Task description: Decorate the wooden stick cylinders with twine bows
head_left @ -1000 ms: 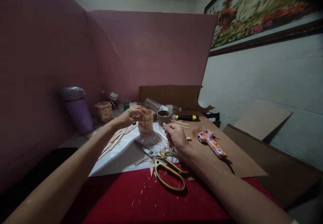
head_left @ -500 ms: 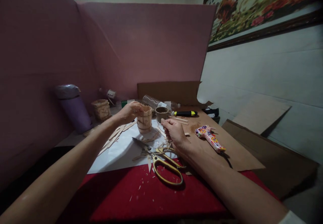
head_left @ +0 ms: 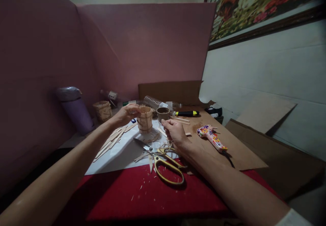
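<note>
My left hand (head_left: 126,114) grips the rim of a small cup built from wooden craft sticks (head_left: 144,120), which stands upright on a white sheet (head_left: 119,156). My right hand (head_left: 175,133) rests on the table just right of the cup, its fingers curled in a pinch round something thin that I cannot make out. Loose craft sticks (head_left: 110,142) lie on the sheet under my left forearm. Yellow-handled scissors (head_left: 164,162) lie open in front of my right hand, among cut wood scraps.
A floral glue gun (head_left: 211,137) lies on brown cardboard (head_left: 236,158) at the right. Behind the cup stand a small brown pot (head_left: 163,114), a yellow-black utility knife (head_left: 187,113) and a clear bottle (head_left: 152,102). A purple flask (head_left: 73,108) and another stick cup (head_left: 103,110) sit left. Red cloth (head_left: 127,198) covers the near table.
My left hand has shifted slightly on the cup's rim and the cup has turned a little. My right hand stays almost where it was.
</note>
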Demonstrator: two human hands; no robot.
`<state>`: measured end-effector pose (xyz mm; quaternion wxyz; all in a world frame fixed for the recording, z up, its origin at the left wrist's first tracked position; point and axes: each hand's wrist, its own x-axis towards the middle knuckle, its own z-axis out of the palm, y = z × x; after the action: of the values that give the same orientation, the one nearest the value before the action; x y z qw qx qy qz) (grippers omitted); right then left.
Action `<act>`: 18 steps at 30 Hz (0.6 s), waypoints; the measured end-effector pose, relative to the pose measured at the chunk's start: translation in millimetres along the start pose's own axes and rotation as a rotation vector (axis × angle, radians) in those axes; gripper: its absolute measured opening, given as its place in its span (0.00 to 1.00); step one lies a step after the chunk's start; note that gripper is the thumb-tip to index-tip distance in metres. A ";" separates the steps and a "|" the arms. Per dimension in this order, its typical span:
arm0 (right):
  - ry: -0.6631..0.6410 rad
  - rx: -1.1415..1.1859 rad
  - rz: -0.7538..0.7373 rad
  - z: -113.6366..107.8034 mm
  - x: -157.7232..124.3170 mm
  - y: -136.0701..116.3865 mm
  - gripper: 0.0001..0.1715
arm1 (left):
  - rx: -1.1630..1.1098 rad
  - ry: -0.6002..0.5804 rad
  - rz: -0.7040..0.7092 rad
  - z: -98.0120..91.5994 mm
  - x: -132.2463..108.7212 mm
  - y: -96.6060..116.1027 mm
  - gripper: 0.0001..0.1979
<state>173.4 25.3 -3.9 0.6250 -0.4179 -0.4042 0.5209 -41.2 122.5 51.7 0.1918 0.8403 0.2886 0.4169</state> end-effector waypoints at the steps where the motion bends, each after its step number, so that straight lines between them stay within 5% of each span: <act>1: -0.001 0.003 -0.001 -0.1 0.1 0.3 0.21 | -0.016 -0.009 -0.006 -1.4 -1.2 1.1 0.08; 18: -0.008 -0.007 -0.026 -0.2 0.4 1.7 0.20 | 0.141 0.020 0.047 6.5 14.5 9.8 0.05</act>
<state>173.1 25.8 -5.6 0.6288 -0.4125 -0.4140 0.5129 -25.7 123.8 62.1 0.1193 0.8540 0.2995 0.4083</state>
